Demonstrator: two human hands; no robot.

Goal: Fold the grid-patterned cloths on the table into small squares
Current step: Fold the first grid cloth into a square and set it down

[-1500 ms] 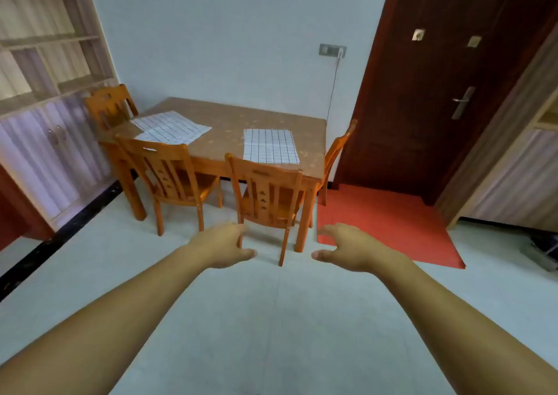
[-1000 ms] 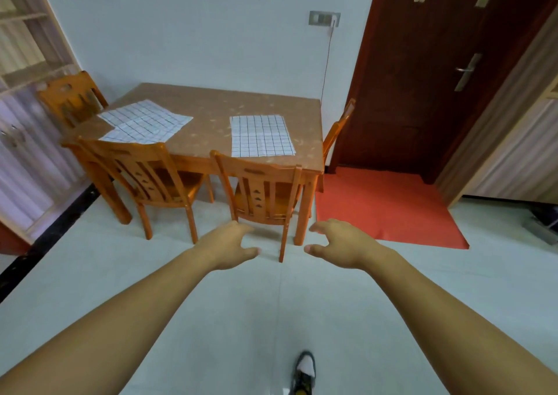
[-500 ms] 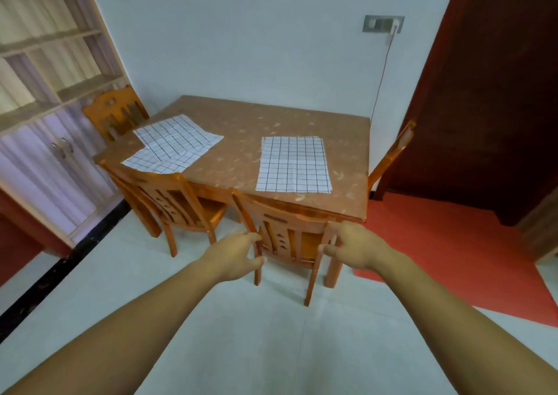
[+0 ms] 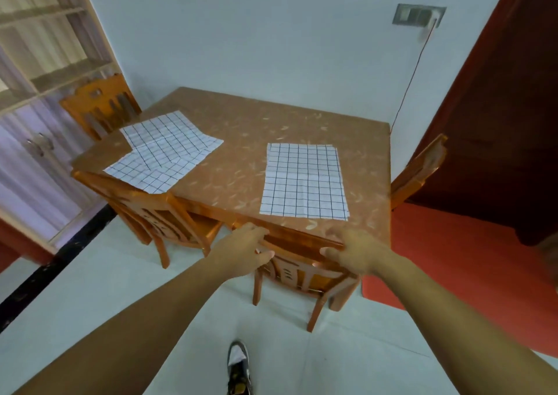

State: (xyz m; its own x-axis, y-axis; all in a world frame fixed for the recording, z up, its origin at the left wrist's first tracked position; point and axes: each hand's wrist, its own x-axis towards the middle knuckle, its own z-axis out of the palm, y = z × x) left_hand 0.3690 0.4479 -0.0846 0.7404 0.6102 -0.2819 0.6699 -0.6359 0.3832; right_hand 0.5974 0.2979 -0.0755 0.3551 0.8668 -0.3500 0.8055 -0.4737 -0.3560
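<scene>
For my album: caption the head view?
Left hand and right hand hold a chair at the table bearing grid-patterned cloths.

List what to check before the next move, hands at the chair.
1. Left hand grips top rail of orange wooden chair: ok.
2. Right hand grips same rail: ok, though blurred.
3. White black-grid cloth ahead lies flat, fully on brown patterned table: ok.
4. Overlapping grid cloths at left lie square, separated: not ok.
5. Their count: cannot tell.
6. Black-and-white shoe clear of chair legs: ok.
</scene>
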